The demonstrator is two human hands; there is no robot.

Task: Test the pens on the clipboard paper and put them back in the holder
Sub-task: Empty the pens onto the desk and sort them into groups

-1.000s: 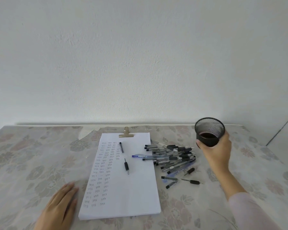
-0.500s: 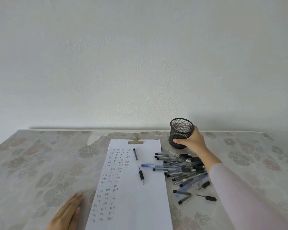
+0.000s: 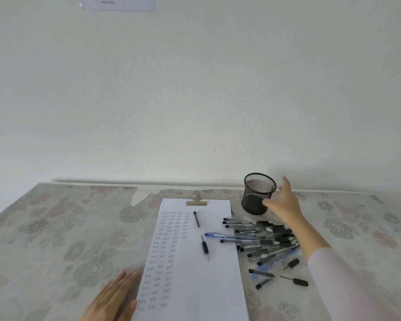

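Observation:
A black mesh pen holder [image 3: 257, 193] stands upright on the table at the back, right of the clipboard. My right hand [image 3: 284, 202] is just beside it with fingers spread, its thumb near the holder's wall and not gripping it. The clipboard paper [image 3: 195, 262], held by a brass clip [image 3: 196, 199], carries columns of small test marks. A pile of several pens [image 3: 264, 239] lies right of the paper; a blue pen [image 3: 229, 236] reaches onto it. Two pen parts [image 3: 205, 247] lie on the sheet. My left hand [image 3: 114, 297] rests flat beside the paper's lower left edge.
The table wears a floral cloth [image 3: 67, 239] and runs against a white wall. A few loose pens and caps [image 3: 294, 281] lie at the near right of the pile. A paper notice [image 3: 118, 3] hangs high on the wall.
My right hand carried the holder from the right, set it upright behind the pen pile, and has now let go with fingers spread. My left hand stayed flat by the paper.

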